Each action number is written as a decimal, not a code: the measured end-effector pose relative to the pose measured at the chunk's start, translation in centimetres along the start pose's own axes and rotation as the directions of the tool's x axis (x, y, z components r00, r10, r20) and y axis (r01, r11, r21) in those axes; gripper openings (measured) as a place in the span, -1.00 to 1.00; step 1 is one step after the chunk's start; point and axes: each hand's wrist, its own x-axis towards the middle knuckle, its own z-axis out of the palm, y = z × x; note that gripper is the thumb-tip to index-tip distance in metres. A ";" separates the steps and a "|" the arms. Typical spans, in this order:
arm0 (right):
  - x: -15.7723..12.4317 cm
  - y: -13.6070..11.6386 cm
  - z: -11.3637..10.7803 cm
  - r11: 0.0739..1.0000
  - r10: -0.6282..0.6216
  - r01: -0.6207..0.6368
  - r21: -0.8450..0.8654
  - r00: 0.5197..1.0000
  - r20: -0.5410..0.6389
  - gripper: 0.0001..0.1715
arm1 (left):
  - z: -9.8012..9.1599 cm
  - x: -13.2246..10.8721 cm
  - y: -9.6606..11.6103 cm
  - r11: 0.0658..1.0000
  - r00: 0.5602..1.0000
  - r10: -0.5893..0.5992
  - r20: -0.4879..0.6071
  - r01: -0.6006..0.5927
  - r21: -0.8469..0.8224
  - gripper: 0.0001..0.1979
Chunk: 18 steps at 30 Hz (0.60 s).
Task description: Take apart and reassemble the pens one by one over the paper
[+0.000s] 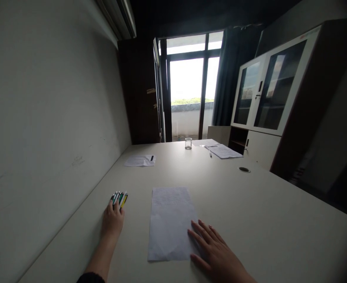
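Note:
My left hand (pixel 112 221) lies on the table (pixel 250 212) near the wall, its fingers closed round a bundle of several pens (pixel 119 197) whose tips stick out ahead of it. A white sheet of paper (pixel 170 222) lies flat in front of me. My right hand (pixel 213 247) rests flat on the table with fingers spread, its fingertips on the sheet's right lower edge.
Farther along the table stand a small glass (pixel 188 143), papers with a pen (pixel 223 151) at the right and another sheet (pixel 140 160) at the left. A cable hole (pixel 244 169) sits in the tabletop. A wall runs along the left; a cabinet (pixel 268 94) stands at the right.

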 end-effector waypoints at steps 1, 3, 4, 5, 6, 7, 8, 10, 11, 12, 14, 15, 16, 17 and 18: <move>0.0 0.0 0.0 1.000 -0.003 0.003 -0.005 1.000 0.002 -0.26 | 0.0 0.0 0.0 1.000 1.000 -0.002 0.002 0.002 -0.002 -0.65; 0.0 0.1 0.1 1.000 -0.012 0.012 -0.008 1.000 0.001 -0.27 | 0.1 0.0 0.0 1.000 1.000 -0.006 0.007 0.006 -0.005 -0.65; 0.1 0.1 0.1 1.000 -0.017 0.016 -0.008 1.000 -0.003 -0.27 | 0.1 0.0 -0.1 1.000 1.000 -0.007 0.009 0.007 -0.007 -0.65; 0.1 0.2 0.2 1.000 -0.017 0.017 -0.008 1.000 -0.011 -0.27 | 0.1 0.0 -0.1 1.000 1.000 -0.007 0.011 0.007 -0.008 -0.65; 0.1 0.2 0.3 1.000 -0.015 0.015 -0.010 1.000 -0.019 -0.28 | 0.1 0.0 -0.1 1.000 1.000 -0.007 0.012 0.007 -0.009 -0.65; 0.2 0.2 0.3 1.000 -0.012 0.012 -0.013 1.000 -0.028 -0.28 | 0.1 -0.1 -0.1 1.000 1.000 -0.007 0.012 0.007 -0.009 -0.65; 0.2 0.2 0.4 1.000 -0.008 0.007 -0.018 0.999 -0.039 -0.29 | 0.1 -0.1 -0.1 1.000 1.000 -0.006 0.013 0.006 -0.009 -0.64; 0.2 0.1 0.4 1.000 -0.004 0.003 -0.028 0.999 -0.040 -0.29 | -0.1 -0.1 -0.1 1.000 1.000 -0.002 0.013 0.003 -0.013 -0.63; 0.2 0.1 0.4 1.000 -0.005 0.004 -0.031 0.999 -0.033 -0.29 | -0.2 -0.2 -0.1 1.000 1.000 -0.001 0.012 0.002 -0.017 -0.63; 0.2 0.1 0.4 0.999 -0.007 0.007 -0.031 1.000 -0.027 -0.29 | -0.2 -0.2 -0.1 1.000 1.000 0.000 0.012 0.000 -0.022 -0.62; 0.3 0.2 0.4 1.000 -0.010 0.010 -0.027 1.000 -0.027 -0.30 | -0.4 -0.3 0.0 0.999 1.000 0.003 0.013 -0.003 -0.033 -0.61; 0.3 0.2 0.5 1.000 -0.010 0.009 -0.023 0.999 -0.031 -0.30 | -0.5 -0.4 0.0 0.999 1.000 0.006 0.015 -0.005 -0.039 -0.61; 0.3 0.3 0.5 1.000 -0.008 0.007 -0.019 0.999 -0.039 -0.31 | -0.5 -0.5 0.0 0.999 1.000 0.007 0.016 -0.007 -0.043 -0.61; 0.3 0.4 0.6 1.000 -0.006 0.005 -0.016 0.999 -0.044 -0.31 | -0.5 -0.6 0.1 0.999 1.000 0.008 0.018 -0.007 -0.047 -0.60; 0.4 0.5 0.6 1.000 -0.006 0.005 -0.012 0.999 -0.045 -0.31 | -0.5 -0.6 0.1 0.999 1.000 0.007 0.018 -0.006 -0.050 -0.60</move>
